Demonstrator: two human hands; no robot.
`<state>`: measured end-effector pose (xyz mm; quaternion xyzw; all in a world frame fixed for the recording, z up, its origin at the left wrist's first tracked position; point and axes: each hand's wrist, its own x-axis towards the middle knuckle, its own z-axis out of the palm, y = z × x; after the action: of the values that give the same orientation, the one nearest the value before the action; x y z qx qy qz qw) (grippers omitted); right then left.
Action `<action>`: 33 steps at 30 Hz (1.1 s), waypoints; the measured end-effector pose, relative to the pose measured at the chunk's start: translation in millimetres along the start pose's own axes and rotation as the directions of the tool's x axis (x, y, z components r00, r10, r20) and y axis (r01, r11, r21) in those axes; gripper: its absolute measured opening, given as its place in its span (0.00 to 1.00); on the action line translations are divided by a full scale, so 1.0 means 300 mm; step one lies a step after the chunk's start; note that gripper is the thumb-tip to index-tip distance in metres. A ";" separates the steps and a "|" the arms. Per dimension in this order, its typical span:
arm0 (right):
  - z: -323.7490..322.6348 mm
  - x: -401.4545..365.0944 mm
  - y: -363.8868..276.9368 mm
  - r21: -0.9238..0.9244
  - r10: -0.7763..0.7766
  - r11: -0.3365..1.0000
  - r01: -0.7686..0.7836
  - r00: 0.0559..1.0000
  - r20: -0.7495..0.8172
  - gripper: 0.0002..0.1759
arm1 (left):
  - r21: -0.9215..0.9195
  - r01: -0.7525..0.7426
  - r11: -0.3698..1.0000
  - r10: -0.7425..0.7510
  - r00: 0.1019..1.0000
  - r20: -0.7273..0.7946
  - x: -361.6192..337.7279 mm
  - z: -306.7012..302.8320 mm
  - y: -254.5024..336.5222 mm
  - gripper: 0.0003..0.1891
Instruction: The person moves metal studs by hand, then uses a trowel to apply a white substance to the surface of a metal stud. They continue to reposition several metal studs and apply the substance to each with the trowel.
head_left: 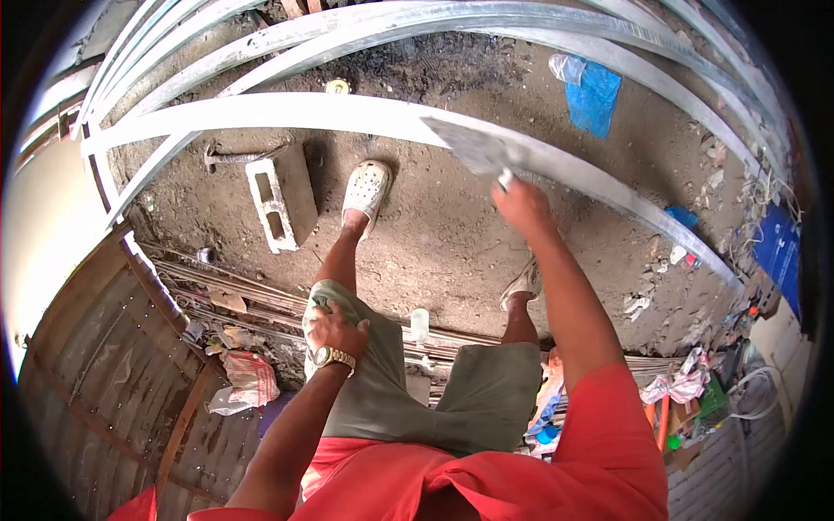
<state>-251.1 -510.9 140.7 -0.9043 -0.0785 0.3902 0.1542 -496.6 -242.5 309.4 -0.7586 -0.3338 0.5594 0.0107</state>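
Note:
My right hand [524, 207] is closed around the pale handle of a flat tool with a broad grey blade [473, 149]. Motion blurs this blade, so its exact kind does not show. It overlaps the long pale metal bar [347, 114] that crosses in front of me. My left hand [337, 331], with a gold watch at the wrist, lies on my left knee, its fingers spread over the green shorts [373, 391].
A hollow concrete block [291, 195] stands on the dirt floor, with a hammer [239, 158] beside it. More metal bars [417, 22] span the far side. A blue plastic bag [595, 100] lies at right. Thin strips [261, 291] and litter [248, 379] line the near edge.

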 end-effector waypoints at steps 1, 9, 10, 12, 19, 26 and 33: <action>0.017 0.036 -0.030 -0.039 -0.074 0.997 0.074 0.997 -0.006 0.21 | 0.012 -0.001 1.000 0.001 1.000 -0.011 -0.008 0.017 -0.006 0.46; 0.011 -0.074 0.052 -0.014 0.078 0.997 -0.077 0.994 0.080 0.21 | 0.043 -0.019 0.999 0.023 0.995 -0.098 -0.007 0.043 -0.008 0.45; 0.003 -0.080 0.055 -0.005 0.082 0.997 -0.081 0.994 0.075 0.21 | 0.037 -0.016 0.999 0.019 0.996 -0.082 -0.008 0.029 -0.004 0.45; 0.007 0.010 -0.006 -0.031 0.008 1.000 -0.007 0.998 0.058 0.21 | 0.008 -0.014 1.000 0.014 0.999 -0.033 -0.017 0.006 0.004 0.45; 0.056 -0.079 0.045 0.061 0.067 0.996 -0.069 0.997 0.033 0.23 | 0.043 -0.022 0.999 0.025 0.997 -0.071 -0.016 0.037 0.016 0.46; 0.020 0.058 -0.072 -0.011 -0.001 1.000 0.001 0.999 -0.049 0.21 | 0.049 -0.035 0.998 0.039 0.996 -0.077 -0.015 0.035 0.013 0.45; -0.019 -0.054 -0.011 -0.035 0.074 0.997 -0.072 0.996 0.043 0.24 | 0.063 -0.051 0.997 0.058 0.993 -0.103 -0.011 0.027 0.002 0.44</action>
<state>-258.1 -513.2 156.6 -0.9003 -0.0553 0.4139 0.1229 -503.6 -247.5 308.8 -0.7952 -0.2951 0.5284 0.0357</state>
